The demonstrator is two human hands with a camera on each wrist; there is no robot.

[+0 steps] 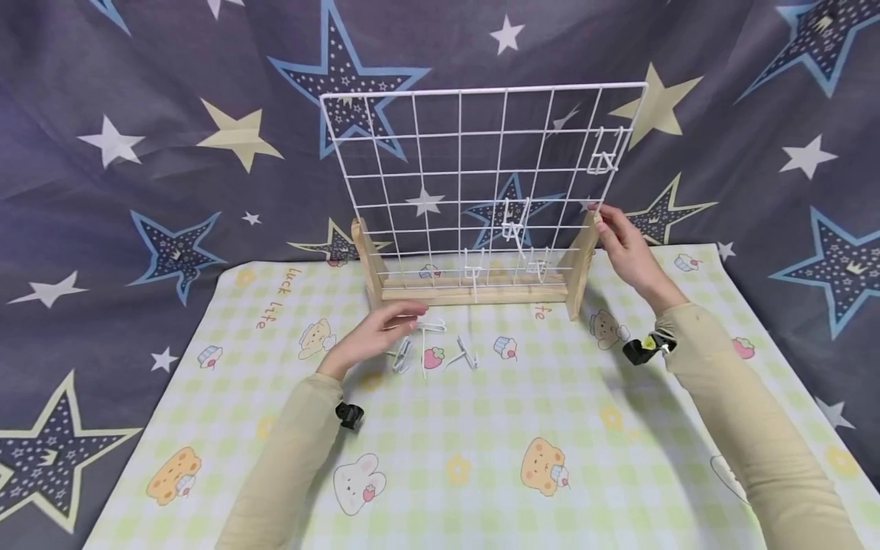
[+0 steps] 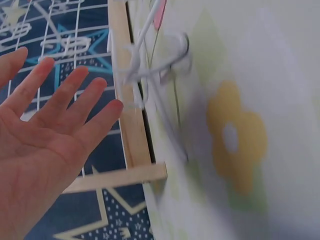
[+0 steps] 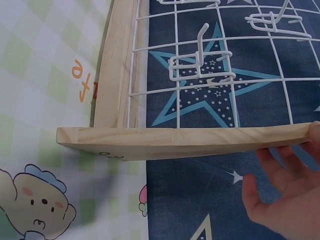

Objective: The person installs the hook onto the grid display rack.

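A white wire grid panel stands upright in a wooden stand, with several white wire hooks hung on its right half. At the top end of the stand's right side post, my right hand grips the wood with thumb and fingers. My left hand hovers in front of the stand's left part, fingers extended and palm bare in the left wrist view. Right beside its fingertips, loose white hooks lie on the table, one of them large in the left wrist view.
The table wears a green-and-white checked cloth printed with bears and fruit. Behind the stand hangs a dark curtain with stars. The stand's left side post rises just beyond my left hand.
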